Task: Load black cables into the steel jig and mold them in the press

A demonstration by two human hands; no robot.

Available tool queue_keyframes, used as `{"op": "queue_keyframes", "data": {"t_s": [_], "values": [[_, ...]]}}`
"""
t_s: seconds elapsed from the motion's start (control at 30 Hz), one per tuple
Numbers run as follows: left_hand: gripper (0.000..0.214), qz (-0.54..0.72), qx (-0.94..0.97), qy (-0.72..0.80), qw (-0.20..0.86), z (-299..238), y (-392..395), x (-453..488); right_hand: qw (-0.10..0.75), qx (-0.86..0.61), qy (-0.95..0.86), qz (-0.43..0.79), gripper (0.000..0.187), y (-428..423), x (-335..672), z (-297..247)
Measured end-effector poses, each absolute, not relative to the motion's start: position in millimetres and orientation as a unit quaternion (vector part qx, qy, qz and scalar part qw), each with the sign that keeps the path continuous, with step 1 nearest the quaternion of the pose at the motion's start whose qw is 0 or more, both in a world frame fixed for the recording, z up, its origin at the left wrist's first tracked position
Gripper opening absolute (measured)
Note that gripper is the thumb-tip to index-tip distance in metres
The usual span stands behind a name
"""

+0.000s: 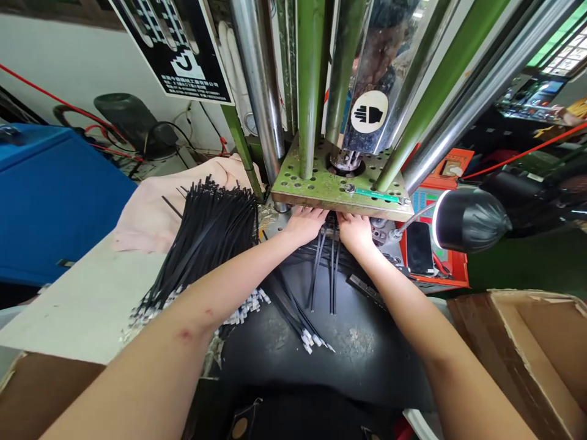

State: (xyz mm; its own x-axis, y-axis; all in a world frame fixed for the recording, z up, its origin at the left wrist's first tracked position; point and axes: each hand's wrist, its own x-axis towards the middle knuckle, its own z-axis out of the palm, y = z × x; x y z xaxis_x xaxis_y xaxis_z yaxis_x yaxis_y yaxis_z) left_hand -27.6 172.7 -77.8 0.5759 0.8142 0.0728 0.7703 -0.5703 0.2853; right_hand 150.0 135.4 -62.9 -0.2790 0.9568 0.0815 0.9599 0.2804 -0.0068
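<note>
- The press, with its green plate (293, 174), is the largest thing we see; it overhangs the far edge of the black tabletop (389, 360), and we judge a cycle of work to be under way beneath it.
- On the pale board (82, 305) left of that tabletop lies a big bundle of black cables (206, 238), white connectors toward the near edge. If this is stock waiting its turn, much is left — but we cannot tell whether these cables are handled or unhandled.
- The left hand (305, 225) is at the tabletop's far edge, fingers side by side with slight gaps, tips hidden under the plate's front edge; we cannot tell whether they pinch anything.
- The right hand (355, 232) is just across from it, fingers bent in under the plate; their tips are out of sight too, so their grip stays unknown to us.
- A smaller group of cables (293, 311) rests toward the tabletop's left edge, its white connectors pointing to the near edge — set apart, whether done or next we cannot say.
- A few cable strands (317, 269), the pieces in work, run from between the hands toward the tabletop's middle; we judge this batch placed, its result hidden.
</note>
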Motion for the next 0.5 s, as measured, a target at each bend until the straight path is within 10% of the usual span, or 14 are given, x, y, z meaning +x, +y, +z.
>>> {"op": "queue_keyframes", "data": {"t_s": [0.27,0.5], "values": [[0.064,0.05,0.873,0.461,0.149,-35,155,-30,0.0,-0.603,-0.782,0.159,0.05,118,147,3],[0.035,-0.127,0.762,0.183,0.608,-1,-47,-159,-0.048,-0.401,-0.78,0.478,0.034,-140,195,12]]}}
